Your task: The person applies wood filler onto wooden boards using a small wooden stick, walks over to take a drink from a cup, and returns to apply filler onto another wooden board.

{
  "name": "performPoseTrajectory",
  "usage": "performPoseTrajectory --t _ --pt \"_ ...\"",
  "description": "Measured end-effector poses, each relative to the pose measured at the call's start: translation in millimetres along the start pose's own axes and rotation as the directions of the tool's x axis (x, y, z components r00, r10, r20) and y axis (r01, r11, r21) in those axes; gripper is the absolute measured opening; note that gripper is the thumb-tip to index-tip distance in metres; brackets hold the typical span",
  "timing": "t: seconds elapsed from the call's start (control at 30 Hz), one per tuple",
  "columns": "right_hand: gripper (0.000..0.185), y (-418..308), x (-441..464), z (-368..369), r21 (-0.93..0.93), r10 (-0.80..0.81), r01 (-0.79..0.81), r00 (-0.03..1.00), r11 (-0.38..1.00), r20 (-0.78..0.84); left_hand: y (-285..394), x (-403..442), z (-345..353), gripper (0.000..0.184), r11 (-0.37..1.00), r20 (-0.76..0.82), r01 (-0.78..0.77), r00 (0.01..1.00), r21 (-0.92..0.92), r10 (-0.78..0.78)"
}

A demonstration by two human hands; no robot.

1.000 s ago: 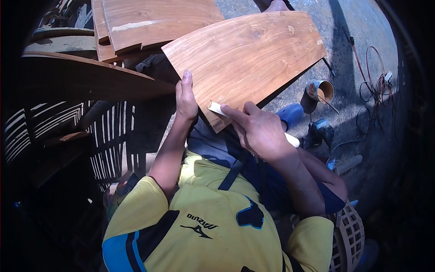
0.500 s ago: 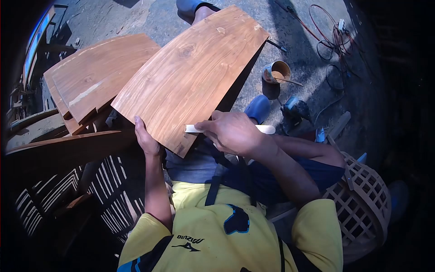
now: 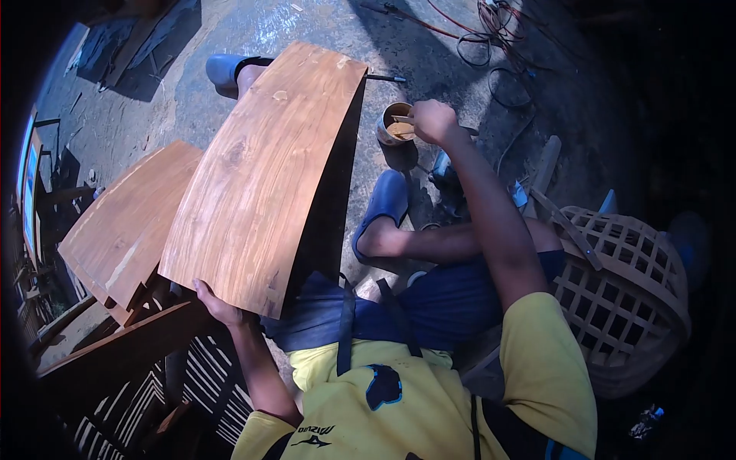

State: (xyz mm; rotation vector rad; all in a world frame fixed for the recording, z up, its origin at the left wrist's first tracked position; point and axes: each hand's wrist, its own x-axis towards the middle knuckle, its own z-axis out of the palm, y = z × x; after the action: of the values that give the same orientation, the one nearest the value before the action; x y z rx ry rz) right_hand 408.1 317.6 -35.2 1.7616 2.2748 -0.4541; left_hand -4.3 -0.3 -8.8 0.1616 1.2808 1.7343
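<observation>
A broad, slightly curved wooden board [image 3: 261, 176] slants across my lap, its far end up by my blue shoe. My left hand [image 3: 219, 305] grips its near edge, thumb on the top face and the other fingers hidden beneath. To the right, my right hand [image 3: 435, 121] is at the mouth of a small can [image 3: 382, 135] holding tan paste. Its fingers are closed on a pale flat spatula [image 3: 402, 119], whose end reaches into the can. Light patches of filler mark the board's far end.
More wooden boards [image 3: 126, 222] are stacked on the left. A lattice basket [image 3: 613, 287] stands at the right, near a wooden strip [image 3: 567, 226]. A dark power tool [image 3: 447, 180] lies beyond my foot, and tangled cables [image 3: 491, 38] lie farther off.
My right hand has left the board's near end and moved out to the can with the spatula. My left hand still holds the board. The whole view has shifted.
</observation>
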Motion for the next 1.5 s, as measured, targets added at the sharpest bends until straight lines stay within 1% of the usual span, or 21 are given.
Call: performPoseTrajectory --t 0.07,0.2,0.27,0.33,0.37,0.6,0.67,0.73,0.8,0.93,0.97,1.03,1.13,1.17,1.2,1.27,1.3,1.33,1.4,1.47,1.5 --pt "0.02 -5.5 7.7 -0.9 -0.171 0.02 -0.02 1.0 0.985 -0.004 -1.0 1.1 -4.6 0.066 1.0 0.022 0.015 1.0 -0.007 -0.015" --pt "0.017 1.3 39.0 35.0 -0.09 0.037 -0.049 0.991 0.995 -0.131 2.7 -3.0 6.6 0.066 1.0 0.016 -0.011 1.0 0.005 0.01" --pt "0.018 1.0 42.1 42.1 -0.137 0.017 -0.034 0.992 0.99 -0.125 1.8 -3.3 7.8 0.066 0.999 0.014 -0.025 1.0 0.02 0.025" --pt "0.02 -1.0 42.6 39.5 -0.147 -0.007 0.012 1.0 0.989 0.031 -0.1 -2.6 2.6 0.067 1.0 0.024 -0.004 1.0 -0.022 0.004" --pt "0.022 0.6 49.7 40.0 -0.076 0.088 -0.084 0.995 0.994 0.05 -0.8 -2.4 -0.3 0.067 1.0 0.015 -0.007 1.0 -0.022 0.007" --pt "0.022 11.2 54.4 47.7 -0.067 0.075 -0.072 0.996 0.995 0.044 1.5 -1.8 7.6 0.068 1.0 -0.018 -0.021 1.0 -0.006 0.021" --pt "0.028 33.2 58.8 43.9 0.086 0.087 -0.104 0.98 0.991 0.18 0.9 -2.7 4.3 0.068 1.0 -0.039 -0.022 0.999 -0.002 0.022" --pt "0.029 37.0 39.1 14.3 0.099 0.037 -0.056 0.982 0.994 0.187 -1.1 0.8 -5.4 0.066 1.0 -0.033 -0.016 0.999 0.007 0.016" --pt "0.028 43.1 26.7 -1.0 0.307 0.163 -0.263 0.935 0.915 0.315 -5.5 6.5 -19.6 0.067 0.999 -0.029 -0.024 0.999 0.034 0.025" --pt "0.03 63.8 7.9 -5.4 0.439 0.15 -0.234 0.965 0.868 0.217 -6.5 8.5 -23.1 0.067 0.992 -0.022 -0.058 0.998 0.112 0.061" --pt "0.03 62.1 7.2 -2.9 0.439 0.149 -0.232 0.965 0.868 0.214 -5.6 7.8 -23.5 0.067 0.992 -0.02 -0.061 0.998 0.11 0.063" --pt "0.026 64.4 8.8 10.2 0.103 -0.04 0.047 0.997 0.994 -0.064 -6.6 9.6 -22.7 0.066 0.99 -0.004 -0.071 0.997 0.121 0.072" --pt "0.026 41.7 16.4 29.0 -0.009 0.034 -0.033 0.999 0.999 0.017 -9.6 14.5 -33.8 0.065 0.986 0.022 -0.084 0.996 0.146 0.082" --pt "0.025 32.7 20.7 35.9 -0.104 0.001 0.0 1.0 0.995 0.004 -9.5 14.9 -34.2 0.065 0.985 0.025 -0.091 0.996 0.145 0.089" --pt "0.025 28.2 24.7 47.3 -0.103 -0.002 0.002 1.0 0.995 -0.001 -9.4 13.2 -30.7 0.065 0.988 0.023 -0.087 0.996 0.125 0.085" --pt "0.024 18.6 32.6 65.7 -0.178 0.01 -0.038 0.988 0.983 -0.156 -8.2 11.3 -27.3 0.065 0.991 0.019 -0.088 0.996 0.105 0.086" --pt "0.024 13.3 39.0 61.7 -0.184 0.07 -0.06 0.996 0.981 0.048 -6.8 10.6 -25.6 0.065 0.992 0.024 -0.081 0.997 0.099 0.079" --pt "0.024 13.4 39.8 56.7 -0.185 0.066 -0.056 0.997 0.981 0.048 -6.2 9.4 -23.5 0.064 0.993 0.027 -0.073 0.997 0.091 0.071" --pt "0.025 18.1 39.5 45.2 -0.056 0.08 -0.074 0.99 0.996 0.117 -4.6 5.7 -14.2 0.062 0.994 -0.016 -0.084 0.996 0.075 0.085" --pt "0.025 16.8 24.6 11.7 -0.063 0.117 -0.11 0.987 0.992 0.107 -6.8 3.7 -15.4 0.06 0.994 -0.066 -0.088 0.994 0.062 0.092" --pt "0.026 28.9 19.2 2.8 0.092 0.116 -0.135 0.975 0.987 0.19 -6.7 5.7 -21.3 0.062 0.994 -0.043 -0.076 0.996 0.074 0.079"
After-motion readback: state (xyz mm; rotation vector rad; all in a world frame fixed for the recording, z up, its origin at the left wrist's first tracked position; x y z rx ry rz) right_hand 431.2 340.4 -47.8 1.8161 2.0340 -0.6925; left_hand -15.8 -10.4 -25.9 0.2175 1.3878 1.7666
